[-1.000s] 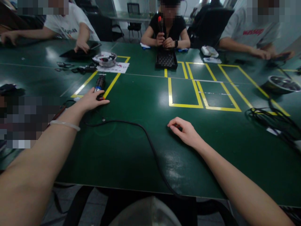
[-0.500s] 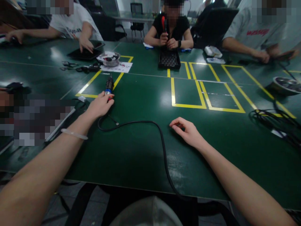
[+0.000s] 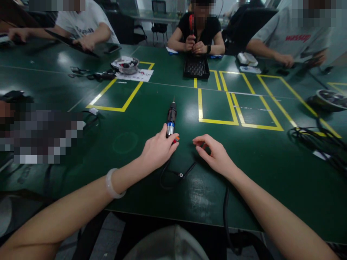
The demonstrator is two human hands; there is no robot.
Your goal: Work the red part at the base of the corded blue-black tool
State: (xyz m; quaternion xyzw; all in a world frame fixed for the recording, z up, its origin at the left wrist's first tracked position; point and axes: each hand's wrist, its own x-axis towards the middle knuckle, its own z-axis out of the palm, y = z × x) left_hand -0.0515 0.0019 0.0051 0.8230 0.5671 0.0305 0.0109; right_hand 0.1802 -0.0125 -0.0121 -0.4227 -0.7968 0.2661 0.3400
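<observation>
My left hand [image 3: 158, 148] is closed round the rear end of a black electric screwdriver [image 3: 171, 117] with a blue band, which lies on the green table [image 3: 151, 104] with its tip pointing away from me. Its black cable [image 3: 176, 176] loops behind the hand and runs off the near table edge. My right hand [image 3: 214, 154] rests on the table just right of the screwdriver, fingers curled over something small and dark that I cannot make out.
Yellow tape rectangles [image 3: 217, 108] mark the tabletop. A black tray [image 3: 196, 67] sits before a person opposite. A metal bowl [image 3: 127, 65] on paper stands at the far left, a coil of black cables [image 3: 317, 139] and another bowl [image 3: 329, 98] at the right. Other people sit around.
My left hand has dragged the screwdriver from the left yellow rectangle rightward and nearer to me, beside my right hand. The cable has bunched up close. My right hand stayed put.
</observation>
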